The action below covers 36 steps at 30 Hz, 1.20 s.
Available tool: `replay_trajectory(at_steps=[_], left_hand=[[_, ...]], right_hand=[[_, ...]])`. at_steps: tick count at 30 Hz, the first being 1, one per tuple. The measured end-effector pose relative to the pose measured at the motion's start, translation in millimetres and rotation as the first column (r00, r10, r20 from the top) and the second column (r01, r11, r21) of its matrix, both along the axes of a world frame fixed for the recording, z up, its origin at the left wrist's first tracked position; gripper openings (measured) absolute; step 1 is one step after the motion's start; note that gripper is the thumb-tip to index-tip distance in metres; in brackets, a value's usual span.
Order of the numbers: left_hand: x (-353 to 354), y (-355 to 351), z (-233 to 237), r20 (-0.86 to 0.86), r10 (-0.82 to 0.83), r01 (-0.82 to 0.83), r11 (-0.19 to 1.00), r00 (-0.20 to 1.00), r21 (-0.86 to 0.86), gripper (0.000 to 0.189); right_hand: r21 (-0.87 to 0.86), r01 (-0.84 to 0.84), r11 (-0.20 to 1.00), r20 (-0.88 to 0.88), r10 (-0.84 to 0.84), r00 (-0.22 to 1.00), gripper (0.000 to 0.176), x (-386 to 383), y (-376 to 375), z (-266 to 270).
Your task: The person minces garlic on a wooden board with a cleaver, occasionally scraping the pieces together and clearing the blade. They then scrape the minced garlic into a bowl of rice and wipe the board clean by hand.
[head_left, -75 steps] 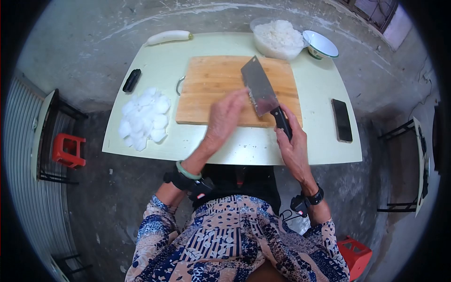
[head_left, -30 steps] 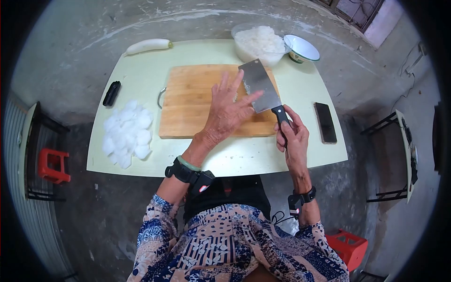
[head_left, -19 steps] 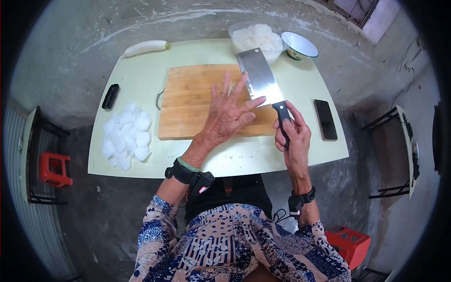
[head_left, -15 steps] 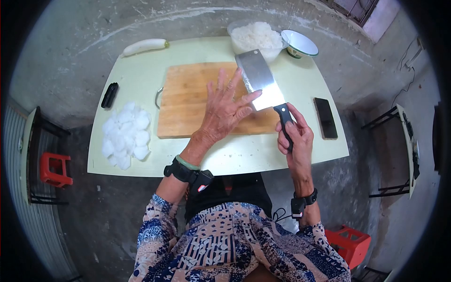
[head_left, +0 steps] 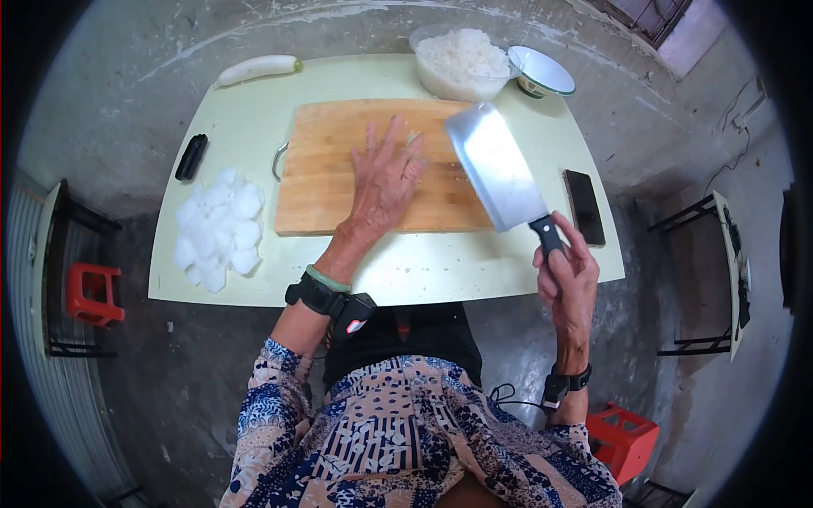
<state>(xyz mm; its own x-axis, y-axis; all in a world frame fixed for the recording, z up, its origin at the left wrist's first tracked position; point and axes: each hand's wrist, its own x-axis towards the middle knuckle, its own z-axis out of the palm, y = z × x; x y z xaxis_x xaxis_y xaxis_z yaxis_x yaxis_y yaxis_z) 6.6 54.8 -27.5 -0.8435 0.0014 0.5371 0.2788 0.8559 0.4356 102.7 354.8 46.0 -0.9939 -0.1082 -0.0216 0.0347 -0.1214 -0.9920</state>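
A wooden cutting board (head_left: 322, 186) lies on the pale table. My left hand (head_left: 385, 179) is over the middle of the board with its fingers spread, and small pale bits show beside its fingertips. In my right hand (head_left: 569, 275) is the black handle of a cleaver (head_left: 500, 169). Its broad blade is tilted over the board's right side. White slices (head_left: 218, 229) are piled left of the board. Behind the board's right end stands a clear bowl of white shreds (head_left: 464, 66).
A white radish (head_left: 259, 69) lies at the back left, and a black object (head_left: 192, 157) at the left edge. An empty bowl (head_left: 542, 71) stands at the back right. A phone (head_left: 584, 207) lies on the right. Red stools (head_left: 95, 293) are on the floor.
My left hand has moved away from the blade and sits a little further left over the board. The cleaver and my right hand have shifted right.
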Motion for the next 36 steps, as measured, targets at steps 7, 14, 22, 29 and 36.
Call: replay_trajectory(at_steps=[7, 14, 22, 29, 36], left_hand=[[0.2, -10.3, -8.2, -0.116, 0.003, 0.008, 0.996, 0.993, 0.088, 0.018], [2.1, -6.6, 7.6, -0.211, 0.011, 0.034, 0.977, 0.977, 0.209, 0.013], [1.2, -10.3, 16.0, -0.335, 0.134, -0.001, 0.929, 0.933, 0.371, 0.012], [0.9, -21.8, 17.7, -0.247, 0.29, -0.055, 0.743, 0.925, 0.667, 0.021], [11.6, -26.0, 19.0, -0.144, 0.19, 0.005, 0.588, 0.971, 0.809, 0.036]], right_hand=[[0.643, 0.38, 0.665, -0.583, 0.104, 0.806, 0.053, -57.0, 3.4, -25.4], [0.757, 0.448, 0.476, -0.607, 0.26, 0.751, 0.052, -107.4, -10.9, -26.1], [0.785, 0.368, 0.498, -0.575, 0.365, 0.733, 0.049, -140.5, -39.8, -15.7], [0.854, 0.222, 0.471, -0.471, 0.515, 0.717, 0.05, -114.4, -40.2, -3.0], [0.853, 0.287, 0.436, -0.505, 0.552, 0.663, 0.052, -67.9, -30.0, 1.8]])
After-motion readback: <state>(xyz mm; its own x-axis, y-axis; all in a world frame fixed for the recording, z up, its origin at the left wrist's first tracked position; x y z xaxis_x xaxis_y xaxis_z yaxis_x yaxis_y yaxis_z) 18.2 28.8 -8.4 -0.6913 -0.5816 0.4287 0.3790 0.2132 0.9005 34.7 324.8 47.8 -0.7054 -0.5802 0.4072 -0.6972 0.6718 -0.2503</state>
